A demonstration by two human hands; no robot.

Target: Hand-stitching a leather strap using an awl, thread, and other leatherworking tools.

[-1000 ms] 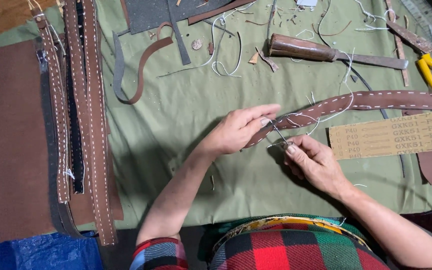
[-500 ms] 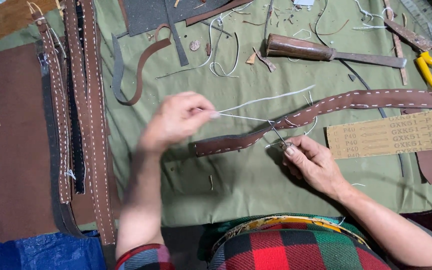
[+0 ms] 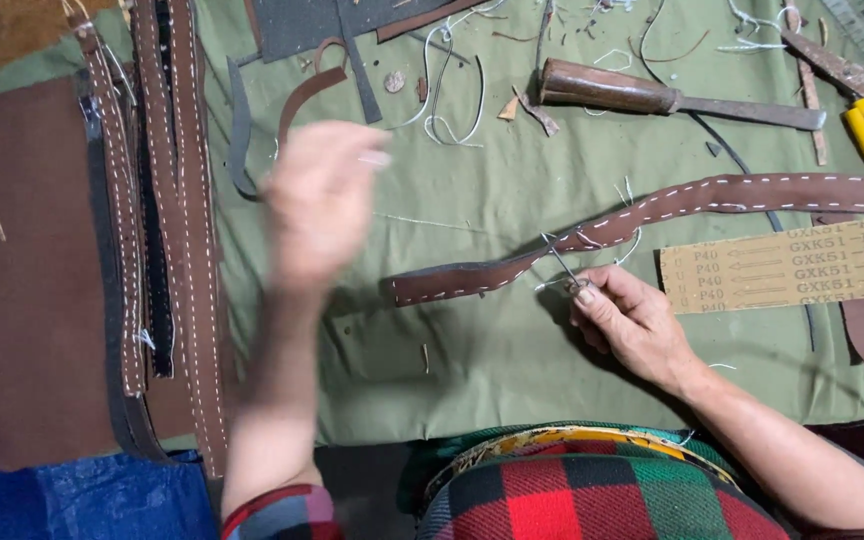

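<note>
Long brown leather strap with white stitching (image 3: 652, 215) lies across green cloth (image 3: 472, 340); looks limp yet tough, best gripped beside the seam. Right hand (image 3: 627, 320) pinches a thin metal needle (image 3: 564, 268) at the strap. Left hand (image 3: 322, 200), blurred and raised, seems closed on white thread (image 3: 432, 222).

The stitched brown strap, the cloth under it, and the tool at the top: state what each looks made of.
Stitched brown strap: probably leather, matte brown, pale thread stitched along both edges. Green cloth: woven fabric, likely canvas, dull and creased. Tool: worn brown handle, seemingly wood, with a dark flat blade, likely metal.
</note>
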